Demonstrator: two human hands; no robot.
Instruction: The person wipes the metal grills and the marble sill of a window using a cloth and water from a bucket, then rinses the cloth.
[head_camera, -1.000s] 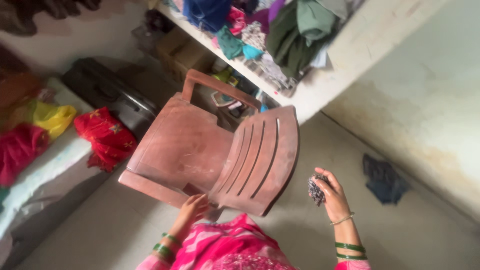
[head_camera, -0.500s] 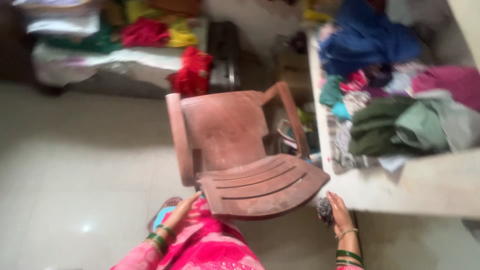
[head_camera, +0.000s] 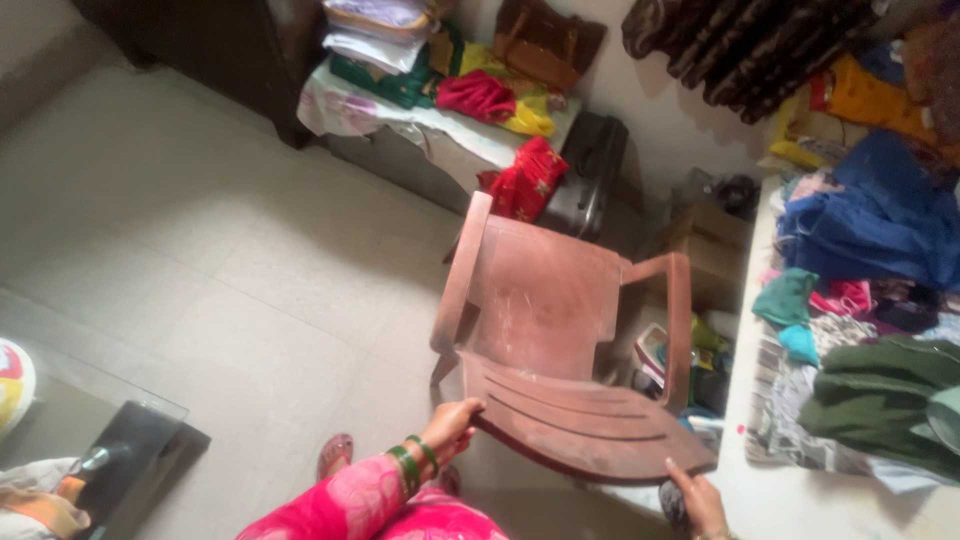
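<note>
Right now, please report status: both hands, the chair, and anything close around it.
Left hand grips chair backrest edge. Right hand on the other backrest corner, grip unclear. Chair upright on floor. Shelf of clothes close at right, suitcase behind.

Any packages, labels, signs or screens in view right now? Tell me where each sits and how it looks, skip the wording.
Cardboard box: brown, rectangular, on the floor behind the chair's armrest, beside the white shelf.
Small packets: colourful, under the shelf right of the chair; too blurred to tell apart.
Round printed thing: white, red and yellow, at the far left edge, cut off.
No signs or screens show.
</note>
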